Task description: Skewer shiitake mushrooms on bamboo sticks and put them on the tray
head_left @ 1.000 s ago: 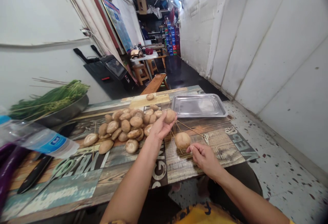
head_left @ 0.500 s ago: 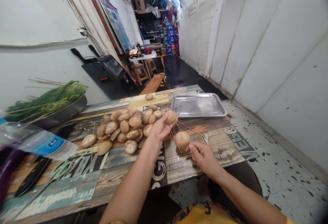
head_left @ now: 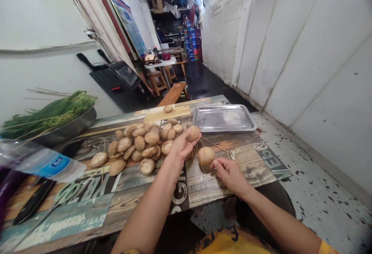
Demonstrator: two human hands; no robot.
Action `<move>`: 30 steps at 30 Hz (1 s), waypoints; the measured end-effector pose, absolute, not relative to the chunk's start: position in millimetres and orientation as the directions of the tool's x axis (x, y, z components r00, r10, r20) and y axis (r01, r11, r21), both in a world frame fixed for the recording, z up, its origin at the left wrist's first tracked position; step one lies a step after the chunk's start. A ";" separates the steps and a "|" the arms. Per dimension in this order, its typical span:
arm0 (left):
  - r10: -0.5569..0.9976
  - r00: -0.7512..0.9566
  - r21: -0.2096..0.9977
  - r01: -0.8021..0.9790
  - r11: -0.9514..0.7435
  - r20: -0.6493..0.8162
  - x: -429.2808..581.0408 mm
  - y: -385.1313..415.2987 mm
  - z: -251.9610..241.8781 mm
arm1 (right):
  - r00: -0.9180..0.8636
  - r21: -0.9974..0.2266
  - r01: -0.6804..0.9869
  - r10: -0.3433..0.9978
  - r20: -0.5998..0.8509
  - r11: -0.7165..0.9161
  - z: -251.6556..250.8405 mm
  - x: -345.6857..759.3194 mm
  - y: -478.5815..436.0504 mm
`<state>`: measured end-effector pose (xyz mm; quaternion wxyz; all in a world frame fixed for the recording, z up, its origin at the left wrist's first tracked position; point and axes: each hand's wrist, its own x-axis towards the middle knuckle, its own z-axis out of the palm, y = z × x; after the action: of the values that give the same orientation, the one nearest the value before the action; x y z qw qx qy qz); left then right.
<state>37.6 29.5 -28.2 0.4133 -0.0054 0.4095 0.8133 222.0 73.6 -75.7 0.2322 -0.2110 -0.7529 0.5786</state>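
Observation:
My left hand (head_left: 181, 146) is raised over the table (head_left: 95, 203), its fingers closed on a brown mushroom (head_left: 193, 133). My right hand (head_left: 227, 170) pinches a thin wooden skewer that carries another mushroom (head_left: 206, 155) just above the tabletop. Loose skewers (head_left: 216, 145) lie spread under and beyond both hands. A pile of mushrooms (head_left: 139, 145) lies on the table to the left of my left hand.
An empty metal tray (head_left: 223, 118) sits at the far right of the table. A metal bowl of green stalks (head_left: 49, 119) stands far left, with a plastic water bottle (head_left: 43, 163) and a black-handled knife (head_left: 31, 203) nearer me. A single mushroom (head_left: 167, 108) lies apart at the back.
Both hands stay almost in place. The skewered mushroom in my right hand has shifted slightly up and towards my left hand.

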 end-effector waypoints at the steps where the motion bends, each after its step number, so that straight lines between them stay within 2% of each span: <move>1: 0.669 -0.656 0.661 -0.679 -0.320 -0.350 37.9 29.5 -28.0 | -0.803 -0.967 0.052 0.586 0.109 0.251 -75.3 221.7 74.1; 12: 0.669 -0.657 0.691 -0.662 -0.290 -0.348 40.8 30.4 -30.4 | -0.792 -0.974 0.041 0.601 0.104 0.223 -78.5 214.8 75.8; 25: 0.682 -0.630 0.693 -0.677 -0.248 -0.372 45.4 35.9 -37.2 | -0.777 -0.962 0.044 0.614 0.138 0.271 -69.3 199.6 86.0; 28: 0.703 -0.635 0.705 -0.656 -0.270 -0.321 44.9 34.0 -32.1 | -0.799 -0.982 0.013 0.592 0.103 0.187 -65.9 196.9 86.2; 30: 0.740 -0.616 0.699 -0.654 -0.290 -0.269 44.4 31.8 -28.1 | -0.812 -0.999 -0.038 0.583 0.041 0.017 -62.8 196.0 86.7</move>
<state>44.4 31.8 -28.1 0.4350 0.0531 0.4075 0.8012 196.0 86.7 -62.8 0.2313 -0.2017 -0.6746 0.6713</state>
